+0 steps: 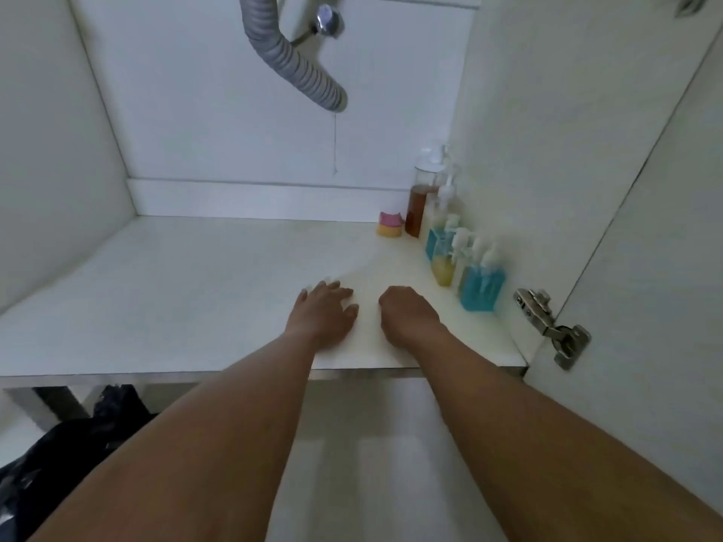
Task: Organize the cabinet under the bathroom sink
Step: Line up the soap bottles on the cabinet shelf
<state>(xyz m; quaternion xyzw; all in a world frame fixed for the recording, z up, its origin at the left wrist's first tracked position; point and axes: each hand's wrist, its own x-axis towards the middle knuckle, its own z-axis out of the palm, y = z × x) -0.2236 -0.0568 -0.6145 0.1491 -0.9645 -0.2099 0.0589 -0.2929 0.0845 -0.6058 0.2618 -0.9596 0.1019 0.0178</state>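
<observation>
Both my hands lie on the white cabinet floor (187, 291) near its front edge. My left hand (326, 311) is flat, fingers spread, pressing on the shelf. Beside it my right hand (407, 312) has its fingers curled under, knuckles up, and nothing shows in it. Several pump bottles line the right wall: a tall one with brown liquid (418, 209), square ones with blue liquid (482, 285) and a yellow one (444, 267). A small pink and yellow object (390, 224) sits at the back beside them.
A grey corrugated drain hose (297, 60) hangs from above at the back, with a chrome valve (328, 19) beside it. The open door's metal hinge (551, 326) is at right. A dark bag (78, 436) lies on the floor below left.
</observation>
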